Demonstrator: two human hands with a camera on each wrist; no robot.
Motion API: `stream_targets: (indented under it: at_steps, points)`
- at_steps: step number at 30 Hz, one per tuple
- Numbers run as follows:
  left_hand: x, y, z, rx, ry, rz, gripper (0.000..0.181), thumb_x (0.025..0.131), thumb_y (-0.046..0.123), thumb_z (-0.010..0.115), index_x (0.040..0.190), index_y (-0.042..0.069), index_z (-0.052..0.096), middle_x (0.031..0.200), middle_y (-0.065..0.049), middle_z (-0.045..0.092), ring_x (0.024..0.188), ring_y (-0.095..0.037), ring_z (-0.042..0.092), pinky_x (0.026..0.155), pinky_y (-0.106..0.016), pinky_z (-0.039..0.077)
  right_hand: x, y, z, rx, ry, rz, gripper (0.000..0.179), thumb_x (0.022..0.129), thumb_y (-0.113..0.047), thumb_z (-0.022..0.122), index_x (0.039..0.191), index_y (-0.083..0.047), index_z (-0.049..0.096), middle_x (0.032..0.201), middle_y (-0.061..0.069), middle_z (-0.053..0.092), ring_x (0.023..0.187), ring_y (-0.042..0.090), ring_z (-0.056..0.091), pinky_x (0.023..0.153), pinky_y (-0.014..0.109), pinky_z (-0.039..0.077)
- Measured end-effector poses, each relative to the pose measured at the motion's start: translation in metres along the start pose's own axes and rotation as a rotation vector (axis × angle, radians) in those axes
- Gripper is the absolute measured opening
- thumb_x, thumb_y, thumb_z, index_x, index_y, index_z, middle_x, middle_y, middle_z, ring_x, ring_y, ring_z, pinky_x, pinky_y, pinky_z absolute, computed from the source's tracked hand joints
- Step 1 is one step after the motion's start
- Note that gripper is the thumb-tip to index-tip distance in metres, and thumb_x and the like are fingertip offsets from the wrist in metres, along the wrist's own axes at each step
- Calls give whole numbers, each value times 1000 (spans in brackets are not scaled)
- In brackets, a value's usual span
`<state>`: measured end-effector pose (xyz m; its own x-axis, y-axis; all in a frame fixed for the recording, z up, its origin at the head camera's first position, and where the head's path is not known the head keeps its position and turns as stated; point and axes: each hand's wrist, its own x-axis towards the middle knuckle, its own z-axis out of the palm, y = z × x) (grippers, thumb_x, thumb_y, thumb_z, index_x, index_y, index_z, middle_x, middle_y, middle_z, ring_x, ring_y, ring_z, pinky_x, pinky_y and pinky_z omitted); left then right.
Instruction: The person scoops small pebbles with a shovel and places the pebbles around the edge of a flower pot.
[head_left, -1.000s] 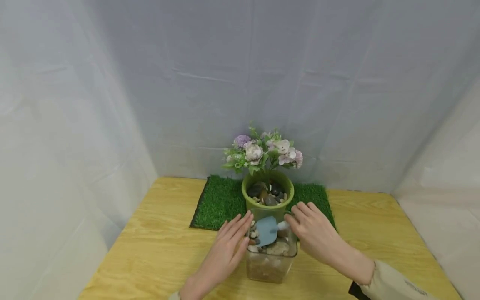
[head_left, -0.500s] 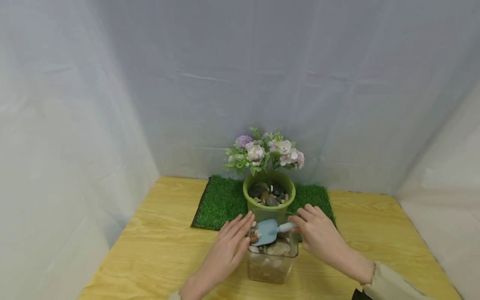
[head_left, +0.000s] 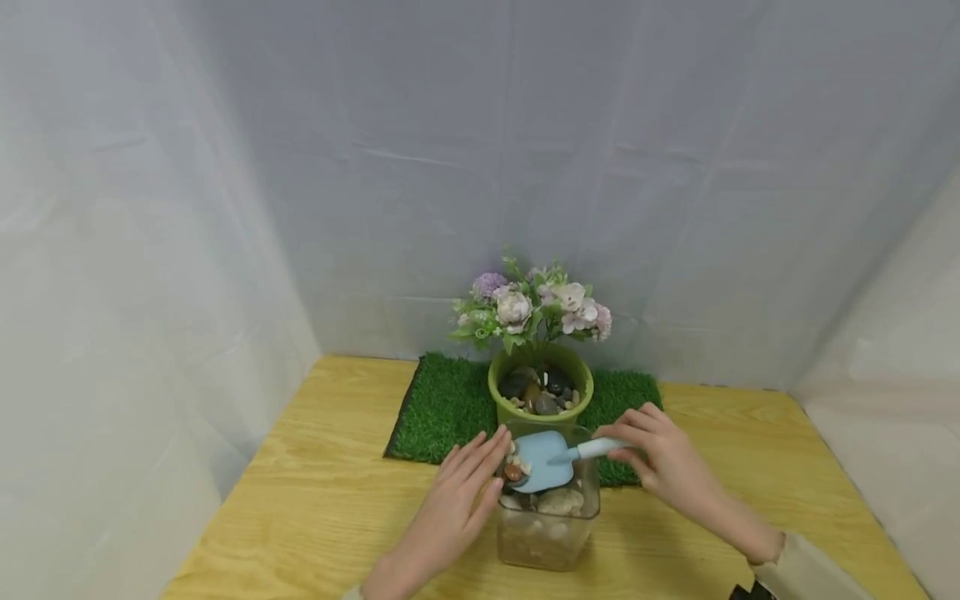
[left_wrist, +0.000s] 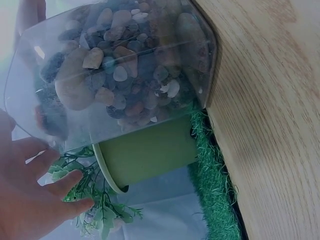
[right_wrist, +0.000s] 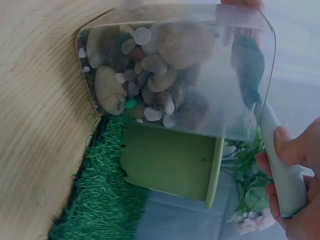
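My right hand [head_left: 663, 454] grips the pale handle of a small blue shovel [head_left: 545, 461]. The blade lies inside the mouth of a clear plastic container [head_left: 543, 546], with several small pebbles [head_left: 514, 472] at its left edge. With fingers extended, my left hand [head_left: 461, 496] rests against the container's left rim. Through the wall in the right wrist view, stones [right_wrist: 160, 75] of many sizes fill the lower part, and the shovel handle [right_wrist: 280, 165] slants out over the rim. The left wrist view shows straight, spread fingers [left_wrist: 62, 185] beside the container [left_wrist: 120, 75].
Directly behind the container stands a green flowerpot [head_left: 542, 408] holding stones and artificial flowers [head_left: 525, 304]. It sits on a dark green grass mat [head_left: 446, 408]. The wooden table [head_left: 322, 500] is enclosed by pale hanging sheets [head_left: 480, 150] at the back and sides.
My right hand has drawn to the right, bringing more of the shovel's handle into sight. The blade has shifted slightly right, with pebbles at its left edge. My left hand stays at the rim.
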<state>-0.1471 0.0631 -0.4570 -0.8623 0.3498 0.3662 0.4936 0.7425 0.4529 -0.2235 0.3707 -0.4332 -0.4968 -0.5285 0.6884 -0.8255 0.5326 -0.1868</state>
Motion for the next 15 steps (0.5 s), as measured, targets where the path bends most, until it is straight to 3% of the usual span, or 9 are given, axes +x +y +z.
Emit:
stream_targets:
  at_steps: [11,15]
  points:
    - [1,1,3,4,-4,-5,53,109,27,46,160,19,33,165,8,28,150,-28,32,121,-59,21,-26,3,-6,94,10,137,29,80,-9,80,108,-18,78,92,-14,66,80,1,44,61,21,41]
    - [1,1,3,2,3,-7,53,109,25,47,160,18,33,165,7,29,150,-29,32,121,-59,21,-31,1,-8,97,20,171,34,78,-2,81,107,-19,77,92,-15,66,81,1,44,61,21,42]
